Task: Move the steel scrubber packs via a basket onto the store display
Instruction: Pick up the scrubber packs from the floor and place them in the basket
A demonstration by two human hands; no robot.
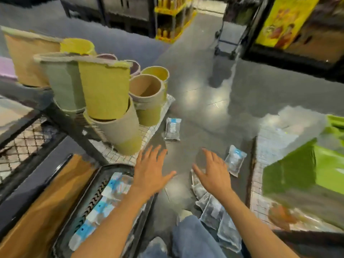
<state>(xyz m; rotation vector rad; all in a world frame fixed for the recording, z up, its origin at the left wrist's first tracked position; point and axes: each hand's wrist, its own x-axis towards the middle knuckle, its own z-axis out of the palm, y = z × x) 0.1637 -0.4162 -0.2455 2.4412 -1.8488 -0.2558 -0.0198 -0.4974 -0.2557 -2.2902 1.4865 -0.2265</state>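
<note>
From my remote seat I judge the clear plastic steel scrubber packs (pixel 214 211) lie loose on the grey shop floor (pixel 204 112) for gathering: a heap under the right forearm, one just beside the right hand (pixel 214 174), one farther off. Others sit in the black plastic basket (pixel 119 166) at left, kept close for loading. The left hand (pixel 150 170) hovers alongside. Both grips are spread wide, fingers straight, holding nothing.
</note>
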